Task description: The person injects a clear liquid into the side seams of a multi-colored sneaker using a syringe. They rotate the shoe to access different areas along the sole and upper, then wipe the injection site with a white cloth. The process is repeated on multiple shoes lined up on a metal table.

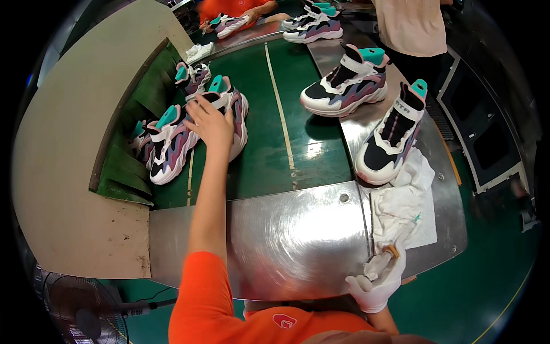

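Note:
My bare left hand (211,123) reaches over the green belt with its fingers spread, laid against a white, black and purple sneaker (239,117) with a teal insert. How firmly it touches the shoe does not show. Just left of it stands a matching sneaker (171,150), toe toward me. My right hand (375,289), in a white glove, is at the near right edge of the metal table, curled round a greyish wad of cloth (377,267). A small tan piece (391,251) shows at its fingers; its kind is unclear. White rags (405,183) lie just beyond.
Two sneakers (346,83) (394,135) stand along the right metal ledge (441,212). More shoes (314,26) sit at the far end, where a co-worker in orange (238,8) holds one. A green flap (123,163) and tan board (74,143) border the left; a fan (80,307) stands lower left.

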Demonstrator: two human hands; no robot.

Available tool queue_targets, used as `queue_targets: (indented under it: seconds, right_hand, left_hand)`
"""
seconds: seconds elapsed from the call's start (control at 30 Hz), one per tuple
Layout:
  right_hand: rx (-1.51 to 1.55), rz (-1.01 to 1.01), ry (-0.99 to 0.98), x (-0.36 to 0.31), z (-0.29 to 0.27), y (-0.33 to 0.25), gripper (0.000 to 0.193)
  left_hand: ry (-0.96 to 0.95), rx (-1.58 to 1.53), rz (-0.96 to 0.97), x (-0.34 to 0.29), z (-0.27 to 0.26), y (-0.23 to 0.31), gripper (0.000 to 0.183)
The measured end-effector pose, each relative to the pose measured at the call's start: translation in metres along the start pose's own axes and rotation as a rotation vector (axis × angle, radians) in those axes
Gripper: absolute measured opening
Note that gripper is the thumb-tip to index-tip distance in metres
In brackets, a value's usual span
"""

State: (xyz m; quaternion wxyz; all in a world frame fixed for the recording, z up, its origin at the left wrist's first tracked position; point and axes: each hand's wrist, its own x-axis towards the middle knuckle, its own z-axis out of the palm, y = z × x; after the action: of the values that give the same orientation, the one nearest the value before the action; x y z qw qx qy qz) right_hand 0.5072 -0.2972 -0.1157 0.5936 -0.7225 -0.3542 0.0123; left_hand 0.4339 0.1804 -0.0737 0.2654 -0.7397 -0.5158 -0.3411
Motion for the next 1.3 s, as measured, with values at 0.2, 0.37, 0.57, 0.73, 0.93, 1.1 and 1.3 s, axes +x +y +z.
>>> queue_targets:
  seconds: [0.2,0.37,0.57,0.73,0.93,1.1,1.3]
  right_hand:
    - [0.022,0.029,-0.056,0.001,-0.002,-0.007,0.103]
    - [-0.127,-0.072,-0.027,0.007,-0.001,-0.016,0.099]
    - [-0.103,-0.086,-0.046,0.008,0.001,-0.014,0.097]
    - [0.039,0.007,-0.161,0.002,-0.010,-0.014,0.097]
    - [0.113,0.250,-0.233,0.000,-0.020,-0.044,0.094]
    - [0.131,0.300,-0.451,0.000,-0.048,-0.052,0.085]
    - [0.228,0.273,-0.441,0.018,-0.081,-0.069,0.087]
  left_hand:
    - [-0.825,-1.087,-0.172,-0.004,0.011,0.118,0.079]
    - [-0.999,-1.736,-0.806,-0.013,-0.019,0.180,0.053]
    - [-1.039,-1.846,-0.691,-0.048,-0.110,0.081,0.035]
    - [-0.814,-1.503,-0.799,-0.122,-0.249,-0.068,0.033]
    - [-0.783,-1.613,-1.175,-0.238,-0.342,-0.098,0.046]
    - [-1.696,-1.691,-1.047,-0.242,-0.369,-0.039,0.050]
    - [-0.264,-0.909,0.737,-0.123,-0.332,-0.046,0.064]
